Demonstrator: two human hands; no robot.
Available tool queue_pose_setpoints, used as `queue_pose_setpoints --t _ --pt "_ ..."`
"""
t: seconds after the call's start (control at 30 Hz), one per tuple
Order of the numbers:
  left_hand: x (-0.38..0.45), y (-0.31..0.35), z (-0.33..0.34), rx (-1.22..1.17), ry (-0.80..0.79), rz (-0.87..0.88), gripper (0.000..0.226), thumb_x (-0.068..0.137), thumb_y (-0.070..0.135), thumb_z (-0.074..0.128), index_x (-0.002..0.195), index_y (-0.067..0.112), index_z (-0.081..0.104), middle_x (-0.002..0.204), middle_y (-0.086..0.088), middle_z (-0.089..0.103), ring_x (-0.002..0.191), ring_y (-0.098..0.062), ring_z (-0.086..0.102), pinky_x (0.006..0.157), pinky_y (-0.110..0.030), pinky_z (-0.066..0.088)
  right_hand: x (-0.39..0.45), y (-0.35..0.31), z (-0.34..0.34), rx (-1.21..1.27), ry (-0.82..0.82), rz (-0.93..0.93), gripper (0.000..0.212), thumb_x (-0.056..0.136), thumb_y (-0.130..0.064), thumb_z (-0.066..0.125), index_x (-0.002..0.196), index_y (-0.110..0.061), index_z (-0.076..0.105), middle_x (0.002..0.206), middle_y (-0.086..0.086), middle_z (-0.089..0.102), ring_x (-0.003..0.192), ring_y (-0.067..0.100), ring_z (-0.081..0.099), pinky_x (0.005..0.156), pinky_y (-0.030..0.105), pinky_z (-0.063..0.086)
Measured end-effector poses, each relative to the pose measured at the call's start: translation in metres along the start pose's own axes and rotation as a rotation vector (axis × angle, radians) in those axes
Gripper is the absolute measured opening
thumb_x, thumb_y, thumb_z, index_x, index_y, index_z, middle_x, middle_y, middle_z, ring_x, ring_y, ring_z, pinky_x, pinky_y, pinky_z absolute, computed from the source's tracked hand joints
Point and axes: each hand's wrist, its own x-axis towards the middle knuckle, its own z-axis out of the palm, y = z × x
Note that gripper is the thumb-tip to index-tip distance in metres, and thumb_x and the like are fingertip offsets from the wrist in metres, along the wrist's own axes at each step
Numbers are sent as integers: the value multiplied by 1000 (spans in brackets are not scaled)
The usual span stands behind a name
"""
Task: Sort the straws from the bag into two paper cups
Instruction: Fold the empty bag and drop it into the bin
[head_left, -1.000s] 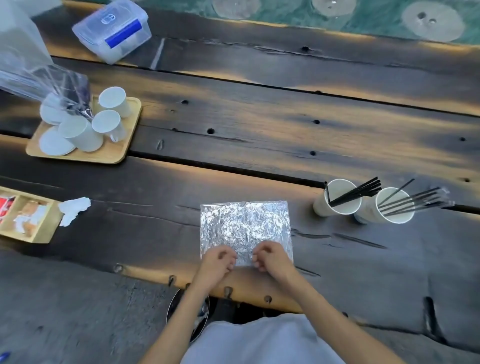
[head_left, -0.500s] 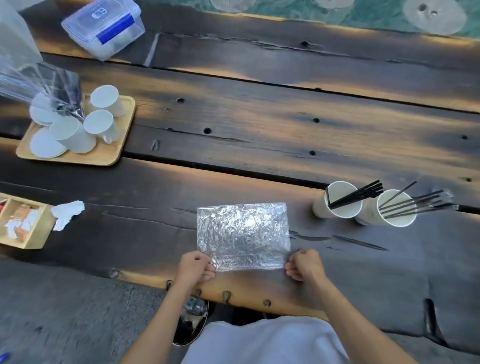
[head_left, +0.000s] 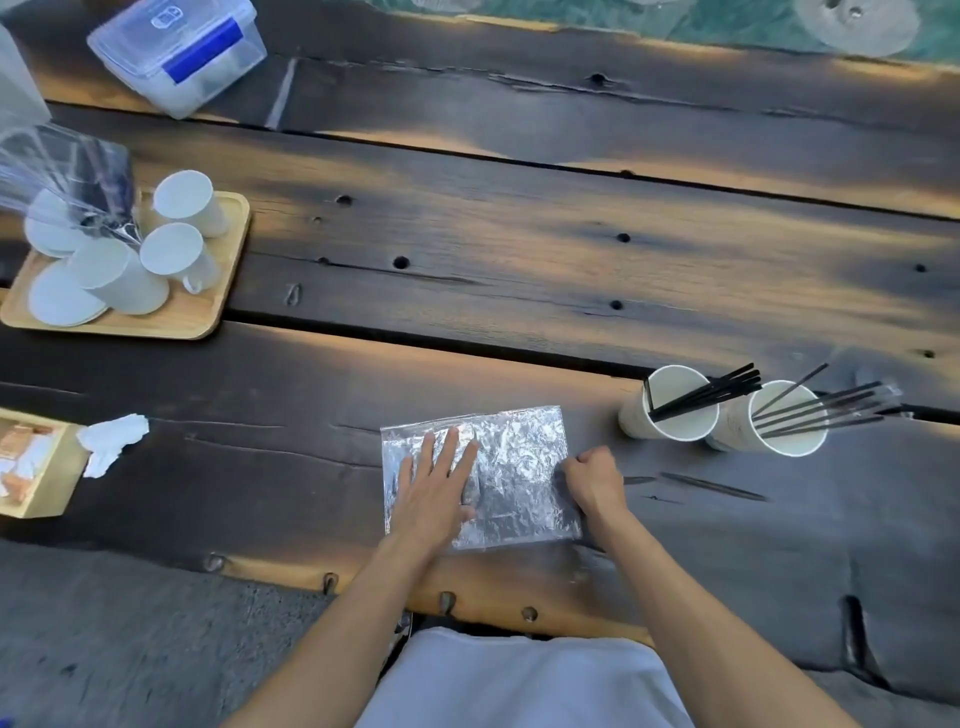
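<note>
Straws sorted, bag pressed flat

Our left hand (head_left: 436, 488) lies spread on the bag (head_left: 514, 478); the right hand (head_left: 595, 480) pinches its edge. At two o'clock, the straws (head_left: 711, 392) lean in the cups (head_left: 670, 410); a stray elbow could tip them.

Two bare forearms reach in from the bottom edge, uncovered from the elbow down, with no sleeves showing. The left hand (head_left: 436, 488) and right hand (head_left: 595, 480) wear no gloves, rings, watch or bracelet that can be made out. Below them, between the arms, the front of a plain white top (head_left: 524, 680) fills the bottom centre, smooth, with no print or buttons visible. Nothing more of the person is in view.
</note>
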Motion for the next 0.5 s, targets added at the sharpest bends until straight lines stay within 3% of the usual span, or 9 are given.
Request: queue_pose_setpoints --t 0.1,0.27,0.4,0.5 --pt "3 -5 8 -10 -26 -8 98 94 42 61 157 35 -13 167 3 -19 152 -28 -20 120 -51 -6 2 -1 1 36 -43 33 43 83 -8 59 47 -18 38 37 -5 37 38 15 36 42 23 26" --pt "5 -7 13 -52 -6 -5 97 94 40 61 157 36 -12 166 4 -20 151 -27 -22 120 -52 -8 1 3 3 95 -103 65 30 81 -7 60 54 -14 49 64 15 54 60 25 50 57 36 42" --pt "6 -4 16 -97 -3 -28 95 93 39 60 157 37 -10 166 4 -22 150 -26 -26 119 -52 -11 -2 0 0 132 -123 35 25 79 -1 53 63 -17 43 67 11 45 62 22 41 55 34 35" --pt "8 0 19 -113 5 -40 94 91 40 59 157 36 -7 166 5 -21 151 -26 -23 118 -51 -11 -6 -1 -8 287 -179 50 26 85 1 59 76 -17 43 67 8 43 52 18 38 50 28 30"
